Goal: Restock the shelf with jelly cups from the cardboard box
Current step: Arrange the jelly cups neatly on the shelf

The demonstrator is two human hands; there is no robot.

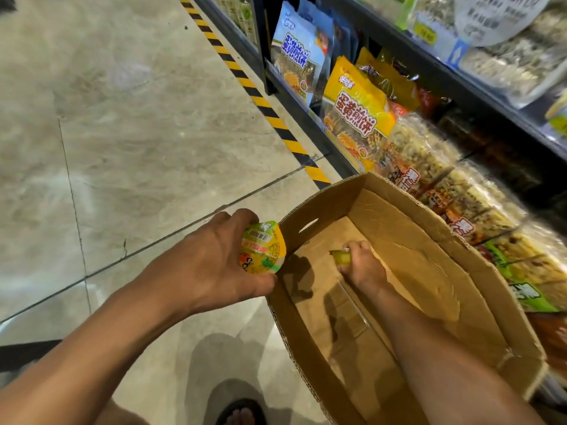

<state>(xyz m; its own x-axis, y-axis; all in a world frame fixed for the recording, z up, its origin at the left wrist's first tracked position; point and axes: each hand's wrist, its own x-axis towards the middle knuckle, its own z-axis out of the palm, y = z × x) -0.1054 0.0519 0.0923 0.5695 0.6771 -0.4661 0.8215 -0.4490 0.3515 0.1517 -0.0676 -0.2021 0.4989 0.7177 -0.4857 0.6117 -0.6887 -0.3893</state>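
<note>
A brown cardboard box [478,271] stands open on the floor beside the shelf. My left hand [211,262] grips a yellow-green jelly cup [262,248] just outside the box's left wall. Inside the box, my right hand [362,265] reaches down to the bottom and pinches a second, greenish jelly cup [340,256], mostly hidden by the fingers. The rest of the box floor shows bare cardboard. No jelly cups are visible on the shelf.
The bottom shelf [294,93] on the right holds blue and yellow snack bags [356,108] and clear packs of nut bars [435,167]. Black-and-yellow hazard tape [245,84] runs along the shelf base. Beige tiled floor [122,133] spreads to the left. A sandalled foot [242,414] is below.
</note>
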